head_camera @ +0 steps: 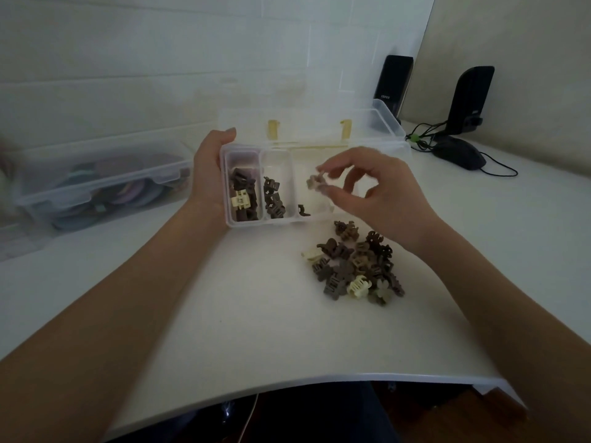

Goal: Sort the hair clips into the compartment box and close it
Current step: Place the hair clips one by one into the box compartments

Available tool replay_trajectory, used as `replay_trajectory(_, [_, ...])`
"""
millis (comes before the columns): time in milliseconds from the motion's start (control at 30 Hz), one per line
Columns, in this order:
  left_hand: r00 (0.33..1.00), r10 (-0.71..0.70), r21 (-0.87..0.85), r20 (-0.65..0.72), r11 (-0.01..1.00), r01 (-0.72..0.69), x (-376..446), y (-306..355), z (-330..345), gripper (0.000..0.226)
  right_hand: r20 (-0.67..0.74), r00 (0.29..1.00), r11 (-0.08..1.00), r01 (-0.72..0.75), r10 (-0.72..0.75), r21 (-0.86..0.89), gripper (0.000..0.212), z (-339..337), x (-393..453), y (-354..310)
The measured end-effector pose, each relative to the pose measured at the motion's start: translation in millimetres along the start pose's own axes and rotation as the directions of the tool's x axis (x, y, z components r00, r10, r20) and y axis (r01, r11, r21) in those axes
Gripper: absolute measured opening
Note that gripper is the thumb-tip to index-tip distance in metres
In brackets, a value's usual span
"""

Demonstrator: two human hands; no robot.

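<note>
A clear compartment box [244, 223] stands open on the white desk, its lid [307, 123] tilted back. My left hand [209, 167] grips the box's left wall. The left compartment holds dark brown clips and one cream clip [240, 199]. Brown clips [274, 199] fill the middle compartment, and the right one holds a single dark clip [303, 211]. My right hand [374, 187] hovers over the right compartment, pinching a small tan hair clip [315, 182] between thumb and fingertips. A pile of brown, tan and cream hair clips [356, 266] lies in front of the box.
A larger clear storage box [96, 187] with coloured items sits at the left. Two black speakers [395, 83] [470, 97], a black mouse [460, 153] and cables lie at the back right. The desk's front edge [319, 378] curves close to me.
</note>
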State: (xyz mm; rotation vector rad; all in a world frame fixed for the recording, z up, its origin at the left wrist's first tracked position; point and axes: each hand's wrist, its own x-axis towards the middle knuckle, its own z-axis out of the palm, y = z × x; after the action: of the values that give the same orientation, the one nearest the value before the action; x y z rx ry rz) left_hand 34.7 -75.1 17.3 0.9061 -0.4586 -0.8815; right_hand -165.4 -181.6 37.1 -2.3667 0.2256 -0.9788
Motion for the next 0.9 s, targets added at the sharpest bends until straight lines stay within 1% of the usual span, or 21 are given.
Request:
replay_trajectory(67, [1.000,0.014,0.012,-0.014,1.000,-0.014,-1,-1,0,0.028,-0.098,0.995,0.998,0.019,-0.025,-0.062,0.020,-2,1,2])
replay_trajectory(100, [1.000,0.020,0.014,0.009,1.000,-0.020,-1,-1,2,0.025,-0.125,0.992,0.996,0.022,-0.032,-0.086,0.020,-3,1,3])
replay_trajectory(167, [0.998,0.046,-0.003,0.049,0.999,-0.046,-4,-2,6,0.022,-0.148,0.987,0.988,0.043,-0.065,-0.146,0.022,-4,1,3])
replay_trajectory(233, [0.997,0.049,-0.024,0.063,0.999,-0.047,-4,-2,6,0.027,-0.132,0.986,0.981,0.076,-0.100,-0.179,0.022,-3,1,3])
replay_trajectory(267, [0.997,0.026,-0.021,0.069,0.999,-0.024,-3,-2,6,0.036,-0.109,0.988,0.979,0.084,-0.105,-0.187,0.023,-1,0,4])
replay_trajectory(333, [0.997,-0.018,-0.011,0.077,1.000,0.019,-2,-1,3,0.065,-0.056,0.992,0.972,0.100,-0.114,-0.215,0.026,3,0,5])
replay_trajectory(367, [0.996,-0.018,-0.019,0.083,1.000,0.020,-3,-1,3,0.076,-0.040,0.992,0.968,0.105,-0.117,-0.230,0.030,5,-1,6])
replay_trajectory(400, [0.996,-0.015,-0.029,0.087,0.999,0.017,-3,-2,3,0.079,-0.032,0.993,0.966,0.104,-0.115,-0.236,0.033,6,-1,6])
replay_trajectory(467, [0.995,-0.006,-0.035,0.096,0.999,0.009,-3,-1,5,0.067,-0.033,0.993,0.964,0.097,-0.109,-0.249,0.032,5,-2,5])
replay_trajectory(600, [0.998,0.011,-0.012,0.067,1.000,-0.011,-4,-2,6,0.037,-0.016,0.994,0.959,0.103,-0.111,-0.263,0.017,4,-2,4])
replay_trajectory(667, [0.997,0.033,-0.010,0.073,0.999,-0.032,-5,-3,7,0.029,0.005,0.995,0.961,0.099,-0.102,-0.258,0.018,5,-4,3])
replay_trajectory(700, [0.996,0.044,-0.013,0.081,0.999,-0.043,-5,-3,7,0.027,0.029,0.994,0.949,0.110,-0.106,-0.294,0.020,5,-5,1])
replay_trajectory(733, [0.995,0.042,-0.015,0.089,0.999,-0.040,-4,-2,7,0.027,0.076,0.991,0.922,0.127,-0.106,-0.365,0.023,5,-5,-2])
replay_trajectory(833, [0.994,0.028,-0.003,0.102,1.000,-0.028,-2,-3,5,0.029,0.261,0.965,0.779,0.185,-0.029,-0.599,0.034,8,-7,-14])
replay_trajectory(900, [0.997,0.015,0.006,0.079,1.000,-0.016,-2,-3,5,0.038,0.290,0.957,0.741,0.186,0.012,-0.645,0.039,9,-7,-15])
